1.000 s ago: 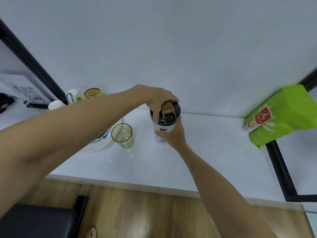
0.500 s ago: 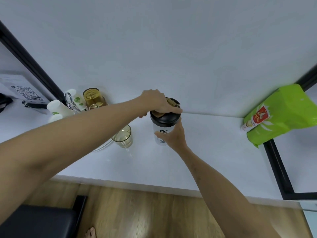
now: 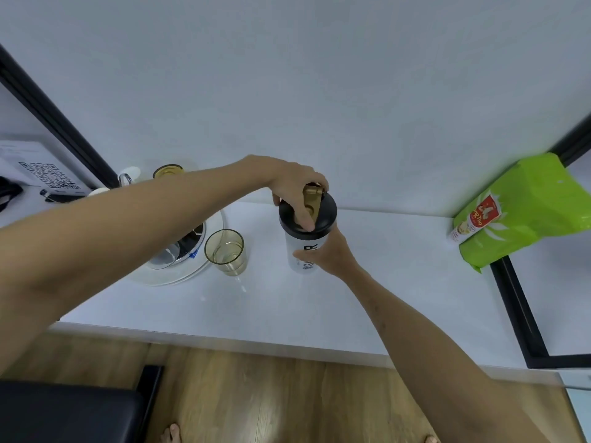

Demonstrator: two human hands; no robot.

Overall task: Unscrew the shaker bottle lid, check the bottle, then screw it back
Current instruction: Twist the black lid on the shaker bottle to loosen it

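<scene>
A white shaker bottle (image 3: 302, 249) with black lettering stands upright on the white counter (image 3: 399, 282) near the wall. Its black lid (image 3: 324, 215) with a gold flip cap (image 3: 313, 199) sits on top of the bottle. My left hand (image 3: 291, 183) reaches over from the left and grips the lid from above, fingers wrapped over its rim. My right hand (image 3: 332, 254) holds the bottle body from the right side, low down. The bottle's inside is hidden by the lid.
A tinted drinking glass (image 3: 225, 255) stands just left of the bottle. Behind it a white plate (image 3: 192, 270) carries a metal object. A green bag (image 3: 524, 212) leans at the right by a black frame (image 3: 518, 311). Small jars (image 3: 168, 171) sit at the back left.
My left hand has twisted on the lid: the gold cap faced me, then swung away, and now points up and back. The right hand has kept its hold on the bottle.
</scene>
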